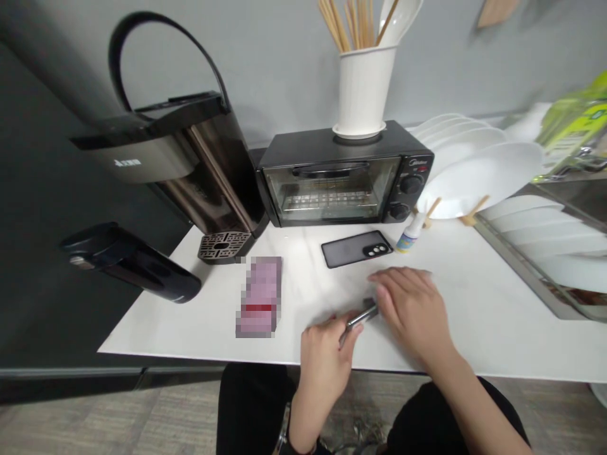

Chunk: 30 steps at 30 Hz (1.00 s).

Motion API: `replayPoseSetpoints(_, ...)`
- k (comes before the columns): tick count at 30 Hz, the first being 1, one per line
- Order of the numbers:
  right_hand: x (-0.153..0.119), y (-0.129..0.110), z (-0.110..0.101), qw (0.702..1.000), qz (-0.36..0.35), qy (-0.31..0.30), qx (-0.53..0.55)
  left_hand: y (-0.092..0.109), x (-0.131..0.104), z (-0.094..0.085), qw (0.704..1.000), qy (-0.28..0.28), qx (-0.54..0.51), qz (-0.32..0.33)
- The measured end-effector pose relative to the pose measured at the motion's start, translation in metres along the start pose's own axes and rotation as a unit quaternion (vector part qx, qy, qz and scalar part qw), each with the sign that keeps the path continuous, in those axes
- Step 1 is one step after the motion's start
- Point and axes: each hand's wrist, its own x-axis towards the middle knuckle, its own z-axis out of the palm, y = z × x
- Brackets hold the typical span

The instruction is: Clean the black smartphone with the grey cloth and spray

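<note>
My left hand [325,354] is closed around the near end of a slim silver-edged object [359,318], pinched between thumb and fingers just above the white table's front edge. It is seen nearly edge-on, so its kind is unclear. At its far end my right hand [411,309] is closed, thumb against the object and fingers together; the back of the hand hides that end. Beyond the hands lies a black-rimmed translucent phone case [355,248] with camera openings; I cannot tell whether a phone is inside. A small white spray bottle [410,235] stands beside it.
A pink pixelated item [260,297] lies to the left, near a dark thermos [142,268] and a tall drink dispenser [203,170]. Behind stands a toaster oven [332,189] bearing a white utensil holder [364,88]. White plates [478,180] and a dish rack [526,272] are at right.
</note>
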Motion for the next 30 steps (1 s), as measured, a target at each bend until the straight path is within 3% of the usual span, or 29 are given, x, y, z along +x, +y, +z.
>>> replayPoseSetpoints(2, 0.000, 0.003, -0.003, 0.998, 0.059, 0.010, -0.030, -0.002, 0.000, 0.000, 1.000, 0.006, -0.001, 0.002)
replayPoseSetpoints(4, -0.002, -0.004, -0.004, 1.000, 0.002, -0.013, 0.028, -0.005, -0.001, 0.002, 0.999, 0.006, 0.041, -0.004)
replayPoseSetpoints(6, -0.004, -0.011, -0.001, 0.987, -0.110, -0.064, 0.095, -0.008, -0.001, 0.003, 0.996, 0.018, 0.085, 0.014)
replayPoseSetpoints(7, -0.005, -0.011, 0.000, 0.986, -0.119, -0.065, 0.096, -0.009, 0.000, 0.003, 0.996, 0.015, 0.083, 0.022)
replayPoseSetpoints(12, -0.003, 0.003, 0.000, 0.998, 0.051, 0.022, 0.009, -0.004, 0.002, 0.001, 1.000, -0.001, 0.017, 0.003)
replayPoseSetpoints(13, -0.003, 0.001, -0.001, 0.999, 0.031, 0.009, 0.023, -0.004, 0.003, 0.001, 1.000, 0.004, 0.030, 0.001)
replayPoseSetpoints(16, -0.003, -0.008, -0.003, 0.987, -0.118, -0.070, 0.087, -0.005, 0.002, 0.002, 0.997, 0.021, 0.079, 0.007)
replayPoseSetpoints(17, -0.002, -0.008, -0.004, 0.984, -0.133, -0.083, 0.085, -0.006, 0.002, 0.002, 0.997, 0.021, 0.079, 0.008)
replayPoseSetpoints(18, -0.001, -0.005, -0.005, 0.988, -0.114, -0.083, 0.067, -0.006, 0.002, 0.002, 0.998, 0.017, 0.067, 0.005)
replayPoseSetpoints(22, 0.005, 0.006, -0.004, 0.996, 0.078, 0.000, -0.037, -0.004, 0.002, 0.002, 1.000, -0.004, 0.010, -0.010)
replayPoseSetpoints(24, 0.003, -0.003, -0.001, 1.000, 0.031, -0.002, 0.003, -0.004, 0.003, 0.002, 0.999, -0.010, 0.040, -0.016)
replayPoseSetpoints(27, -0.002, -0.013, 0.003, 0.983, -0.136, -0.063, 0.104, -0.005, 0.003, 0.003, 0.994, -0.026, 0.102, -0.027)
replayPoseSetpoints(28, -0.002, -0.010, 0.003, 0.981, -0.145, -0.068, 0.105, -0.005, 0.003, 0.002, 0.994, -0.027, 0.105, -0.028)
replayPoseSetpoints(30, 0.001, 0.003, 0.002, 0.996, -0.066, -0.041, 0.053, -0.004, 0.003, 0.001, 0.996, -0.019, 0.079, -0.021)
